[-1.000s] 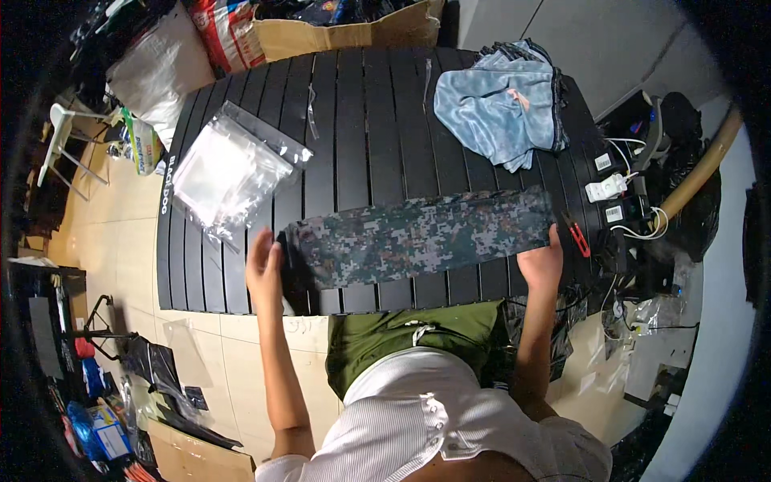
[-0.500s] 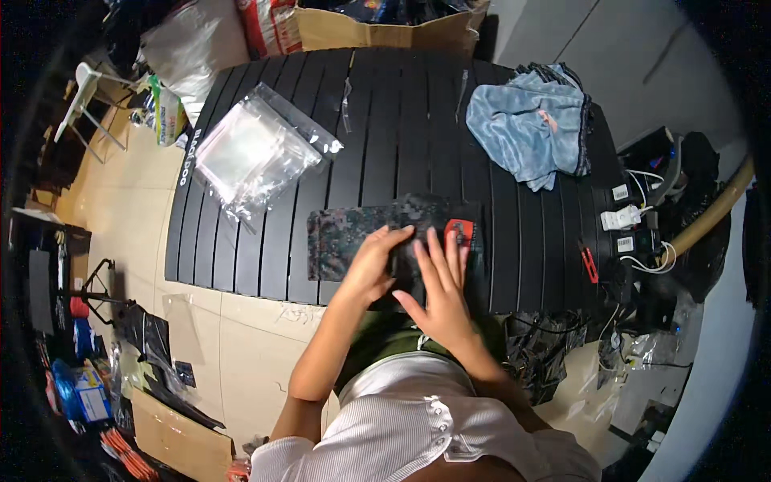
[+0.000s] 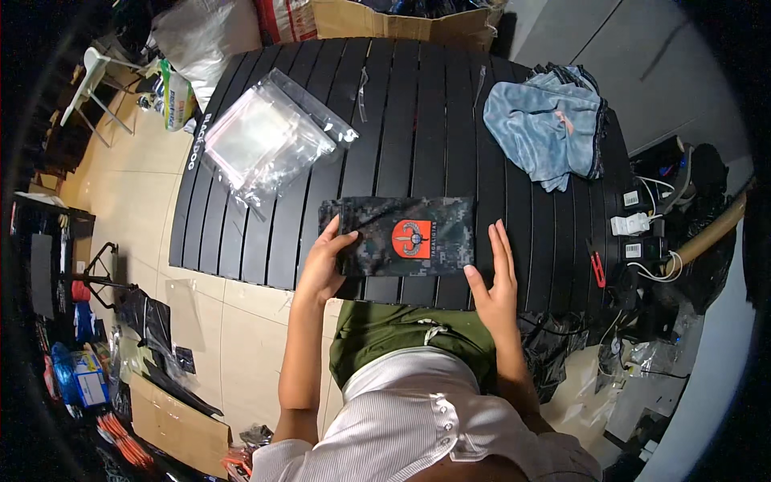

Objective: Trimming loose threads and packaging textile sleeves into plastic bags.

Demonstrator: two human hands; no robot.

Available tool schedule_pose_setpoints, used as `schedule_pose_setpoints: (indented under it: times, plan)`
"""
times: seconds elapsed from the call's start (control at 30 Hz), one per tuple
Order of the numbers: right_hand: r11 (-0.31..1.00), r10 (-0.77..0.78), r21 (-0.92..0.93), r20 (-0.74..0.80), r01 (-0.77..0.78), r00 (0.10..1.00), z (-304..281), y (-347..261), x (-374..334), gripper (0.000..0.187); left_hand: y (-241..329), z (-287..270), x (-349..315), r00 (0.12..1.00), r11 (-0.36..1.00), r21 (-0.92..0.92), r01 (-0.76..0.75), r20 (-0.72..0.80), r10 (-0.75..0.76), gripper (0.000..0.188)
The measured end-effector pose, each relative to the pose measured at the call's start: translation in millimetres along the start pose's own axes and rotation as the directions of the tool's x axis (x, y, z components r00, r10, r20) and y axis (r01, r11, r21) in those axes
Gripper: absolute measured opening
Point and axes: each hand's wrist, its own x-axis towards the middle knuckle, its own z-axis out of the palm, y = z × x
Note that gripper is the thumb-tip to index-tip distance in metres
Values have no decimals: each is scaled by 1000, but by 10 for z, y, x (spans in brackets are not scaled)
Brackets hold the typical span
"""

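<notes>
A folded camouflage cloth [image 3: 369, 253], dark green and grey with a red emblem patch facing up, lies flat near the front edge of the slatted black table. My left hand [image 3: 323, 261] is closed on its left end, the thumb over the top; the tips of some fingers are hidden. Close by the right end of the cloth, my right hand [image 3: 496, 293] rests open, its fingers stretched out and the thumb by the corner, with nothing held.
Clear plastic bags [image 3: 261, 136] lie at the table's far left. A crumpled blue cloth with dark trim [image 3: 534, 124] sits far right. A red cutter [image 3: 597, 269] lies near the right edge, beside power sockets and white cables [image 3: 630, 225]. Behind the table stands a cardboard box [image 3: 385, 28].
The cloth now lies as a neater, shorter rectangle, its red patch nearer the middle. My hands have moved apart, from on top of it to its two ends.
</notes>
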Motion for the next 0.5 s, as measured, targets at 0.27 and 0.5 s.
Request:
schedule_pose_setpoints:
  times: [0.27, 0.5]
  plan:
    - [1000, 25, 6, 10, -25, 1000, 8, 29, -5, 57, -96, -210, 18, 966, 905, 392, -165, -121, 228, 53]
    - [1000, 0, -16, 44, 1, 999, 47, 91, 24, 53, -88, 88, -251, 657, -9, 968, -249, 176, 733, 55]
